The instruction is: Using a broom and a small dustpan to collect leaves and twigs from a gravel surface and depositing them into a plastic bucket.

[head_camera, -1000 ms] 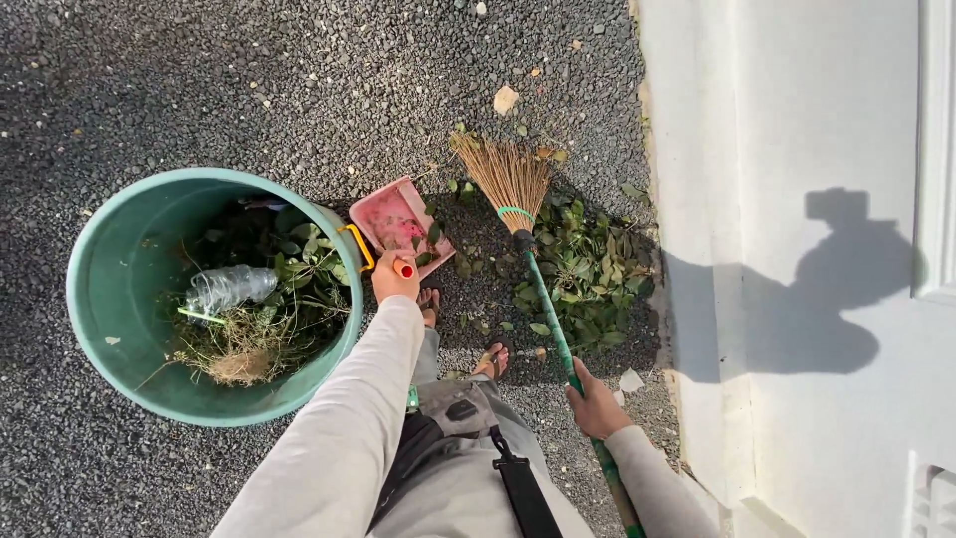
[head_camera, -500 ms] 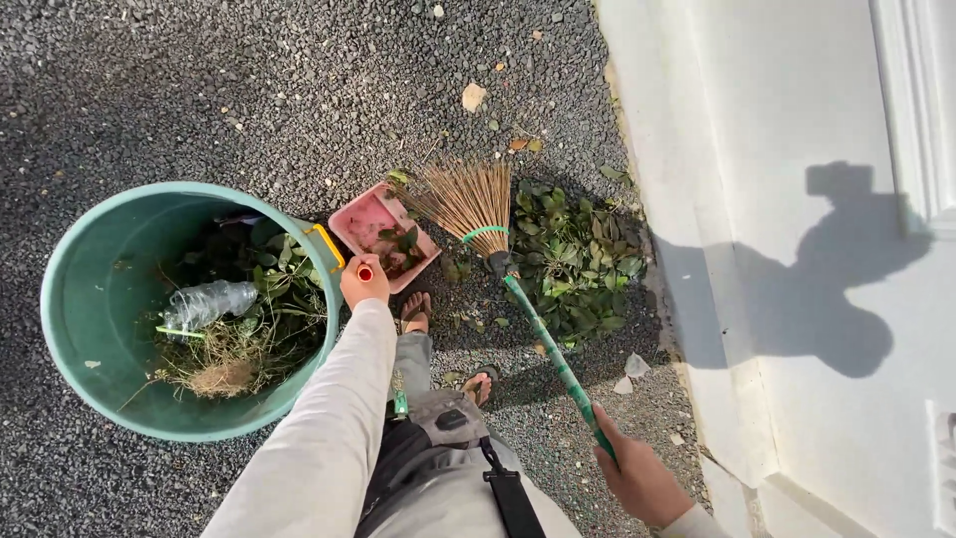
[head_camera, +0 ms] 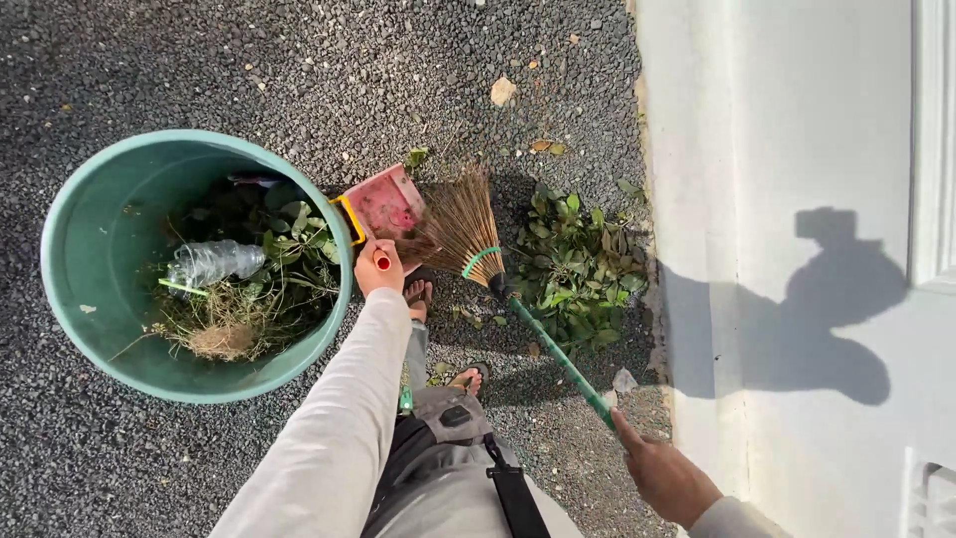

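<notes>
The left hand (head_camera: 378, 267) is wrapped around the red-tipped handle of a pink dustpan (head_camera: 386, 205), holding it tilted on the gravel (head_camera: 299, 70) right beside the rim of the green bucket (head_camera: 60, 289). The pan's yellow edge sits just against the bucket wall. Over on the other side, the right hand (head_camera: 665, 476) grips the low end of a green broom handle (head_camera: 558, 357), fingers closed around it. The shaft runs up and left to the broom head (head_camera: 456, 227), a fan of brown bristles bound by a green band, and those bristles are at the mouth of the dustpan, overlapping its right edge. Whether any debris lies in the pan is hard to say; it looks mottled but unclear.

Just right of the broom head lies a pile of green leaves (head_camera: 573, 267) against the foot of the white wall (head_camera: 797, 120). Two sandalled feet (head_camera: 438, 334) show between the arms. Inside the bucket: a crumpled clear plastic bottle (head_camera: 211, 263), dry grass and roots, dark leaves. A few dry leaves dot the gravel further up, and the person's shadow falls on the wall.
</notes>
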